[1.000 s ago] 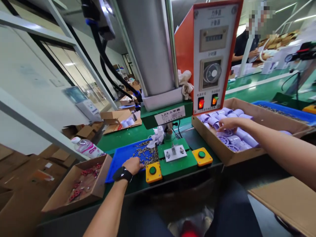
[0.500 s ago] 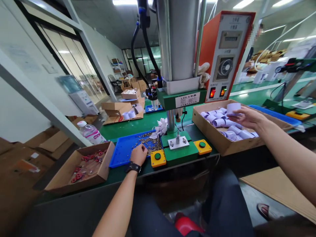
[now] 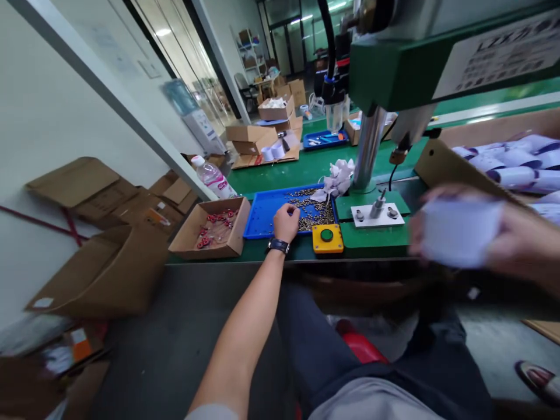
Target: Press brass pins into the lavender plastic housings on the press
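My left hand [image 3: 286,223] rests at the front of a blue tray [image 3: 263,211], its fingers curled together beside many small brass-coloured metal parts [image 3: 315,214]. Whatever those fingertips hold, if anything, is too small to make out. In my right hand [image 3: 503,233] is a white curved plastic piece [image 3: 459,232], blurred by motion, held in front of the press base's right side. The press base carries a metal plate [image 3: 370,216] with an upright pin [image 3: 378,204]. More white curved pieces [image 3: 510,163] fill a cardboard box [image 3: 441,169] on the right.
A yellow button box [image 3: 328,238] with a green button stands left of the press base. Crumpled white cloth or paper [image 3: 338,181] lies at the tray's back corner. To the left are a carton [image 3: 238,233] of red-ended parts and a bottle [image 3: 213,177]. The press head [image 3: 394,76] overhangs the base.
My right hand has brought the white curved piece from above the box leftward and nearer to me. The view has turned and moved closer. My left hand stays at the tray.
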A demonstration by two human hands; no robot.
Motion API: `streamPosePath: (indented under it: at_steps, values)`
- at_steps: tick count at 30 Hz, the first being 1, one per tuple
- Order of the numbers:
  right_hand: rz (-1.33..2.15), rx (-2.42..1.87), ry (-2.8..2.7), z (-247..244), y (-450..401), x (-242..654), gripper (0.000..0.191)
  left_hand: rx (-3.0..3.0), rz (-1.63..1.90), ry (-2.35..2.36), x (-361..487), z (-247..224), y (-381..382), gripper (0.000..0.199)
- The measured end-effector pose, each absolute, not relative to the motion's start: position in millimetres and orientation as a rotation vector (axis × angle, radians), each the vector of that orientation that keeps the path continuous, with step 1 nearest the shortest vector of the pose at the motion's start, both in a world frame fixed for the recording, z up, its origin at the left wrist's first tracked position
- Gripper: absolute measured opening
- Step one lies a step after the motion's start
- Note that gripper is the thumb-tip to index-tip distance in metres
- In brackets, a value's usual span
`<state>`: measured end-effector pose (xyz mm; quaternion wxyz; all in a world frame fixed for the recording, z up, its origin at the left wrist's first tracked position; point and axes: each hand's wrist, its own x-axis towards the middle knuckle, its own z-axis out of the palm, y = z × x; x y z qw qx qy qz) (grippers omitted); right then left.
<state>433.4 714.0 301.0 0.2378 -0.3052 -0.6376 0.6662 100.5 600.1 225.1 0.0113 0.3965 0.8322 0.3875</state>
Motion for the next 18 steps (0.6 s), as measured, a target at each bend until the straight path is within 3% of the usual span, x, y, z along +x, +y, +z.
streamPosePath:
  at_steps: [2,4,5,8,12,15,18]
  values:
    - [2.515,-0.411,-1.943,270.0,653.2,398.7,0.069,1.214,1.24,2.593,101.6,223.8,601.2,0.012]
    - [3.084,-0.136,-1.716,223.4,594.0,362.2,0.064,1.21,1.258,2.58,102.5,224.1,600.1,0.011]
    - [3.229,-0.235,-1.41,196.9,569.4,346.2,0.059,1.207,1.265,2.574,102.8,224.7,598.7,0.011]
    - [3.192,-0.453,-1.264,121.0,532.1,320.2,0.05,1.184,1.29,2.564,102.9,227.3,593.1,0.01]
    - [2.823,-0.853,-1.329,57.2,567.6,342.2,0.039,1.165,1.326,2.524,101.9,228.8,588.6,0.009]
    - [2.688,-0.989,-1.443,41.6,607.0,371.1,0.032,1.15,1.344,2.493,101.3,227.1,590.0,0.009]
    - [2.763,-0.888,-1.562,53.1,606.7,377.1,0.039,1.136,1.355,2.484,101.8,225.6,592.7,0.009]
